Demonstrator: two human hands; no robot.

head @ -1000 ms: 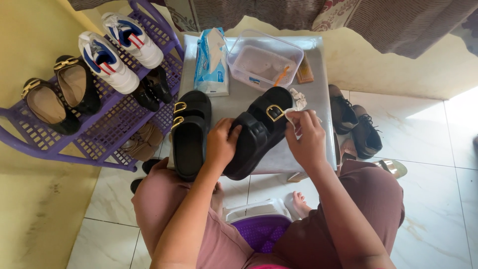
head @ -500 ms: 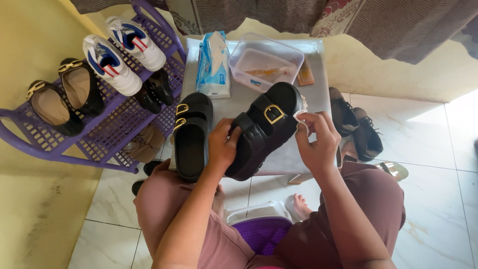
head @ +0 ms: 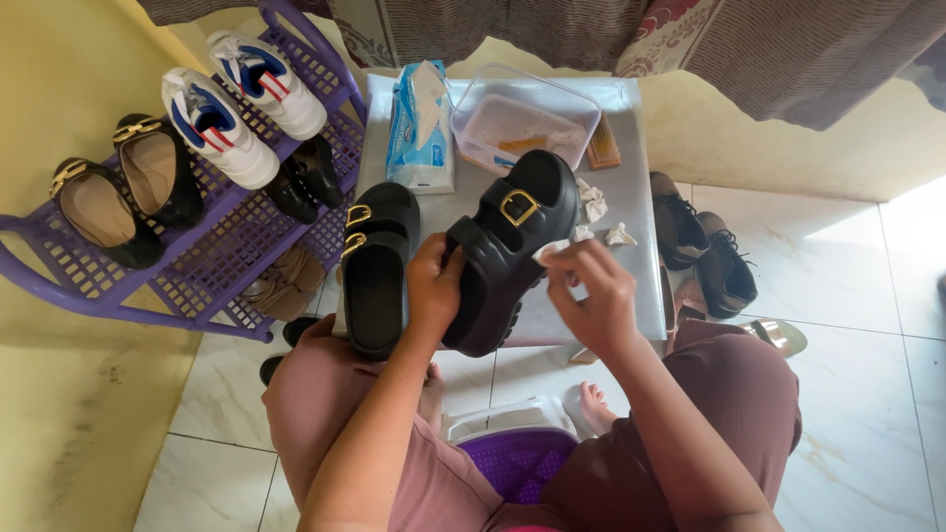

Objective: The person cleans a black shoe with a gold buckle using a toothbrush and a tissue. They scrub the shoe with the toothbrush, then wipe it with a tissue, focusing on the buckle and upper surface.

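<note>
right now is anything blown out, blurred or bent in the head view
In the head view, sunlight blows out the floor tiles at the right edge. The black sandal and both hands, left hand and right hand, are sharp and evenly lit. The wide lens bows the purple shoe rack at the left. No motion blur is visible.

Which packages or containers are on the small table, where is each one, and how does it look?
Wet-wipe pack: back left of the table, soft flat pouch, blue and white, one white wipe sticking out.
Clear plastic tub: back middle, rectangular, open, some brownish residue inside.
No signs or screens in view.
</note>
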